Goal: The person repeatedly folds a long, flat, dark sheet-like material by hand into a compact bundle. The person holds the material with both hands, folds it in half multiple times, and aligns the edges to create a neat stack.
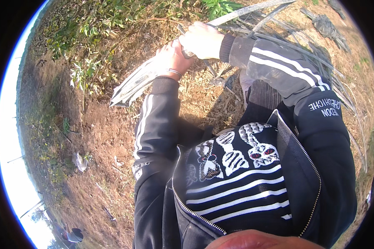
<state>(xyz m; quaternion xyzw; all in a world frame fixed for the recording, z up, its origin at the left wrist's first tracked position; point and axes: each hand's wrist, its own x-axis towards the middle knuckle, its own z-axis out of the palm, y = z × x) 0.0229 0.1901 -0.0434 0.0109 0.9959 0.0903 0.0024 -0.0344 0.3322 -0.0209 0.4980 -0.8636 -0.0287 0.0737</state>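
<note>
A folded bundle of flat, greyish-white plastic strips (135,81), which looks like drip irrigation tape, sticks out to the lower left from my left hand (174,59). That hand is closed around the bundle, with a thin band on its wrist. Pressed against it, my right hand (202,40) grips the strips at the bundle's upper end; sunlight washes out its fingers. From there a long strip (244,13) runs off to the upper right. Loose strips (294,34) lie tangled on the ground beside and behind my right forearm.
Low leafy plants (90,23) grow at the upper left. Dry straw and soil (112,133) cover the ground. A crumpled dark plastic piece (328,28) lies at the upper right, a whitish scrap (80,162) at the left. Another person (73,235) is far off at the lower left.
</note>
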